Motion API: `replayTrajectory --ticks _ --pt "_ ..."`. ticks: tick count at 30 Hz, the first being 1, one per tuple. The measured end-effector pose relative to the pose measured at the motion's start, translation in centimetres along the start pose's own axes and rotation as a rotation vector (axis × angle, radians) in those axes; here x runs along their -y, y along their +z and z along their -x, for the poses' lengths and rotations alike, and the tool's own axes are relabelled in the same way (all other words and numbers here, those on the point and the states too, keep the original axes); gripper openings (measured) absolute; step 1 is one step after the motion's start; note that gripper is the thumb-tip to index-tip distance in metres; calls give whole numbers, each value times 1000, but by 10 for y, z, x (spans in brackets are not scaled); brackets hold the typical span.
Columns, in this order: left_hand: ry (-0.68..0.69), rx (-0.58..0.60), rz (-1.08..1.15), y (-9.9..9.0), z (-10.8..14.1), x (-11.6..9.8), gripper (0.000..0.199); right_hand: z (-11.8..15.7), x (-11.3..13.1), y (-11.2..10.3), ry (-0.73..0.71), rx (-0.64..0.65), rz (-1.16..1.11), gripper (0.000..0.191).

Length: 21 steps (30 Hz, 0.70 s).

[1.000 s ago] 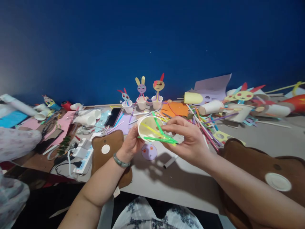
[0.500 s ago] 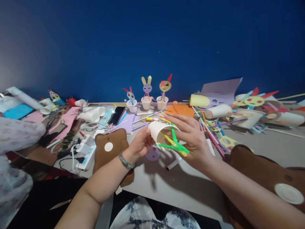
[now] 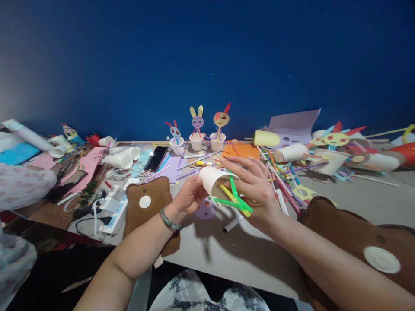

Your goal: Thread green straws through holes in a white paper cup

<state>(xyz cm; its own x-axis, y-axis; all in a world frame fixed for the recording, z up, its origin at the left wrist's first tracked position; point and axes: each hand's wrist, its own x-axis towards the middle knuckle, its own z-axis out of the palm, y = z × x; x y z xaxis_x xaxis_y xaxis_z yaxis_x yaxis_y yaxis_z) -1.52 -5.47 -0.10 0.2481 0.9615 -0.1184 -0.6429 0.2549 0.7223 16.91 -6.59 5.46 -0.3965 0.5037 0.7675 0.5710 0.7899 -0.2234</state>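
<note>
Tilted on its side above the table is a white paper cup (image 3: 210, 181), its mouth facing right and towards me. My left hand (image 3: 192, 193) grips it near the base, fingers closed. Bent green straws (image 3: 238, 201) and a yellow straw (image 3: 227, 192) stick out of the mouth and meet to the right. My right hand (image 3: 256, 183) is at the rim with its fingers curled round the green straws; its thumb is hidden. Below the cup lies a round purple paper face (image 3: 205, 210), beside a white tube (image 3: 232, 224).
Paper-cup rabbit figures (image 3: 196, 140) stand along the blue wall. Brown cushions (image 3: 147, 203) flank the hands. A phone (image 3: 156, 158), a power strip (image 3: 115, 216) and an orange sheet (image 3: 240, 150) lie around, with loose straws (image 3: 288, 194) to the right. Another person's sleeve (image 3: 24, 185) shows at left.
The view has shifted slightly, so the table things appear a little further left. Both hands keep their hold, with the cup and straws in nearly the same pose.
</note>
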Motion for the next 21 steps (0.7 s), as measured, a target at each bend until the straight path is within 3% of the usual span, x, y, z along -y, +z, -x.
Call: replayTrajectory --ticks 6,21 --pt "9 43 -27 -3 -2 0 42 2 -1 0 48 37 -29 18" --pt "115 38 -106 5 1 -8 60 4 -10 10 96 39 -40 21"
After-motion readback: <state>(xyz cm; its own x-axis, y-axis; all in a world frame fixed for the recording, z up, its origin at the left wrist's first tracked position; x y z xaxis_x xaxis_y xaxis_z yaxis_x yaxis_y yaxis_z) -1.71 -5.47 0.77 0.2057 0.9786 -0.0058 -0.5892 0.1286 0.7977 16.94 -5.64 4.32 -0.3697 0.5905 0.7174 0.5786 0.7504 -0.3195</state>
